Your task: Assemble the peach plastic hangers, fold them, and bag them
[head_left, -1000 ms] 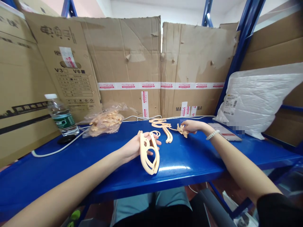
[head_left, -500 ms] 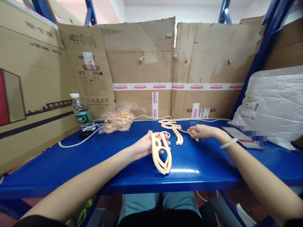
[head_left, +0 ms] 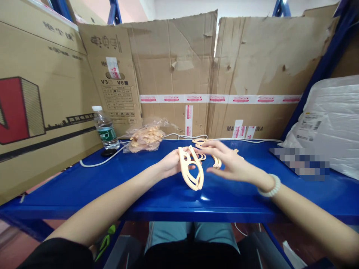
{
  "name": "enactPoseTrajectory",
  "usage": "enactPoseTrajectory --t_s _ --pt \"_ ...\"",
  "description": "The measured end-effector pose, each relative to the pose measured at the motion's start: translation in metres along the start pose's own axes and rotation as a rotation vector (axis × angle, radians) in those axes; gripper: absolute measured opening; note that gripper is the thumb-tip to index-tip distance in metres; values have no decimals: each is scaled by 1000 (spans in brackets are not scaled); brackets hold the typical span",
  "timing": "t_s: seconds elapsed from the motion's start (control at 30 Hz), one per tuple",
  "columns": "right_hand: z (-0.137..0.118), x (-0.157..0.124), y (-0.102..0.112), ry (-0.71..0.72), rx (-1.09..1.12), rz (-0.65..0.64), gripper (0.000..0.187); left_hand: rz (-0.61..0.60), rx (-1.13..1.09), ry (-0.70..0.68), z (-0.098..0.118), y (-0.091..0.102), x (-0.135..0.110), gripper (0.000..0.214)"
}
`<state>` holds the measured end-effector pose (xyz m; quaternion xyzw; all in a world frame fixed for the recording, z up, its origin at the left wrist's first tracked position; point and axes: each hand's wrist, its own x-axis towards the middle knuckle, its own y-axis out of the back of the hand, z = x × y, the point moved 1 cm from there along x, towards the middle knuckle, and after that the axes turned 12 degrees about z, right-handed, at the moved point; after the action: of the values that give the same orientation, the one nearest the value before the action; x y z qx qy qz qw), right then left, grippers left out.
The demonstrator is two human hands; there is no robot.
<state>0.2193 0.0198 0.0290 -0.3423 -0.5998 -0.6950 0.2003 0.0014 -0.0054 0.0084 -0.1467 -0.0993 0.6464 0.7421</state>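
My left hand (head_left: 169, 164) grips a stack of cream plastic curved pieces (head_left: 192, 170), held upright just above the blue shelf (head_left: 140, 190). Close on the right of that stack is my right hand (head_left: 228, 164), fingers spread and empty, pointing toward it. Behind my right hand, more loose cream pieces (head_left: 214, 158) lie on the shelf. A bead bracelet (head_left: 270, 186) is on my right wrist.
A clear bag of cream pieces (head_left: 146, 137) and a water bottle (head_left: 105, 129) stand at the back left, with a white cable (head_left: 95, 162) running along the shelf. Cardboard boxes (head_left: 174, 71) wall the back and left. A white plastic package (head_left: 331, 119) lies at right.
My right hand left the loose pieces at the back and came toward the stack in my left hand, now open. The view shifted left.
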Motion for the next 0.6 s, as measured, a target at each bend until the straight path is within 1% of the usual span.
enactPoseTrajectory --t_s 0.07,0.13,0.17,0.23,0.3,0.37,0.4,0.47,0.5,0.53,0.6 --pt "-24 3 -13 177 44 -64 35 47 -19 0 1 -1 -1 16" --pt "-37 1 -25 278 24 -107 20 85 -48 27 1 -3 -2 20" --pt "-40 0 -30 310 0 -109 16 97 -60 47 1 -5 -2 22" --pt "-41 -3 -36 346 -52 -90 20 124 -74 89 0 -6 -2 24" --pt "-39 -3 -38 355 -79 -81 23 188 -99 123 -2 -6 -1 28" --pt "-37 -2 -38 339 -88 -79 23 243 -152 147 -3 -5 -1 40" --pt "-37 -1 -37 331 -96 -76 23 247 -185 155 -4 -5 -1 48" --pt "-37 0 -37 317 -129 -70 22 216 -229 156 -4 -5 -2 60" --pt "-37 0 -37 314 -150 -66 22 198 -231 149 -4 -5 -3 59" --pt "-36 0 -38 314 -171 -61 22 187 -216 134 -4 -6 -4 52" --pt "-35 -2 -40 324 -210 -51 21 181 -152 82 -6 -8 -6 22"
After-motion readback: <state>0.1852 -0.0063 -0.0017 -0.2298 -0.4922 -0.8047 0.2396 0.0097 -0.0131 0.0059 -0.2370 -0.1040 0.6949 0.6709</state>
